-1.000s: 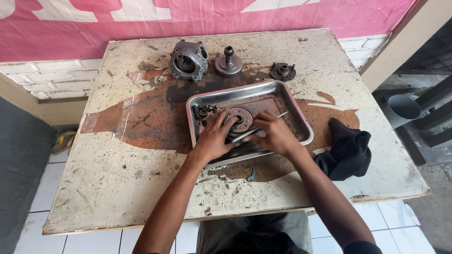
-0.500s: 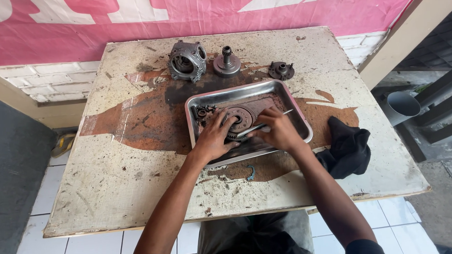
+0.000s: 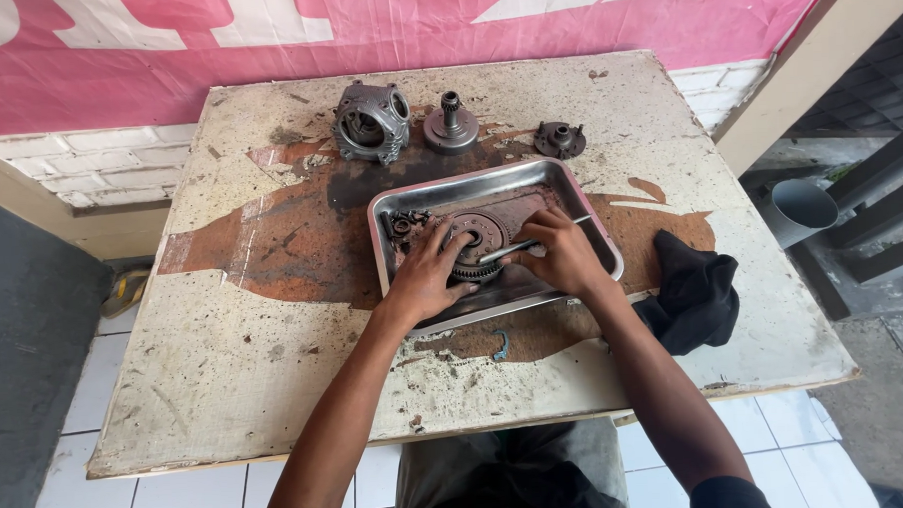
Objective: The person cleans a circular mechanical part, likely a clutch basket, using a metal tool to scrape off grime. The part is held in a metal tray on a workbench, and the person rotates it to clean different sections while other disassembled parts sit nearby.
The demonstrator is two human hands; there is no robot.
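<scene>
The left hand (image 3: pixel 434 275) presses flat on a round toothed gear (image 3: pixel 478 245) in the steel tray (image 3: pixel 449 191) mid-desk, hiding its near edge. The right hand (image 3: pixel 564 255) grips a thin metal rod (image 3: pixel 516 248). Farther back stand a housing (image 3: pixel 371 122) and two smaller parts; a black rag (image 3: pixel 695 296) lies right.

One steel tray (image 3: pixel 580 194) sat on one table (image 3: pixel 226 392). Three metal parts (image 3: pixel 371 122) stood behind the tray; two gears (image 3: pixel 476 245) lay inside. One black cloth (image 3: pixel 695 296), two hands (image 3: pixel 427 275).
</scene>
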